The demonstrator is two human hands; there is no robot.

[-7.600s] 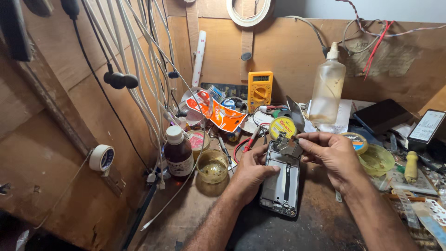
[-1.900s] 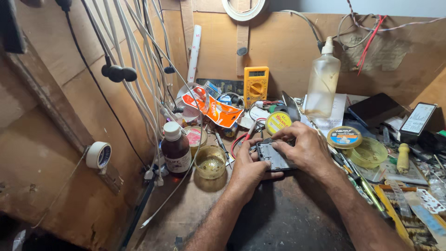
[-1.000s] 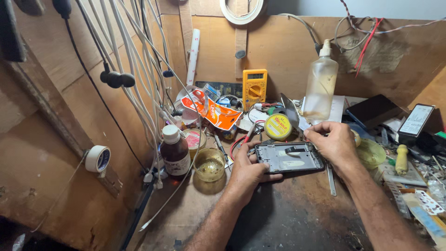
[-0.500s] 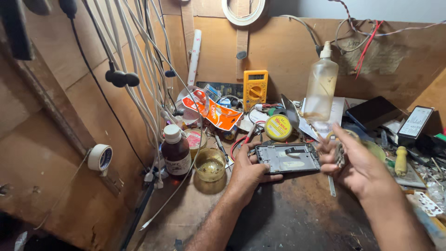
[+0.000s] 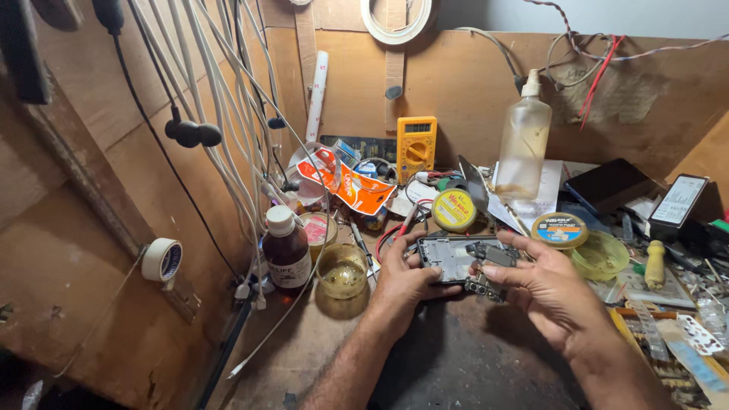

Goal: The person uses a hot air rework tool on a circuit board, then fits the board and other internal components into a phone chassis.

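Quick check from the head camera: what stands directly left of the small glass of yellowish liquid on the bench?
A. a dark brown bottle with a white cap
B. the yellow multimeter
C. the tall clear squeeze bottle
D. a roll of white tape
A: the dark brown bottle with a white cap stands right beside the small glass on its left, close to the left hand.

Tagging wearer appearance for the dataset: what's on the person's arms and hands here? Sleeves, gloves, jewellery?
Both forearms are bare as far as the frame shows: no sleeves reach into view. The left hand and right hand wear no gloves. No watch, wristband or ring shows on the visible sides, and the fingers carry no tape or bandages. The forearms have some hair.
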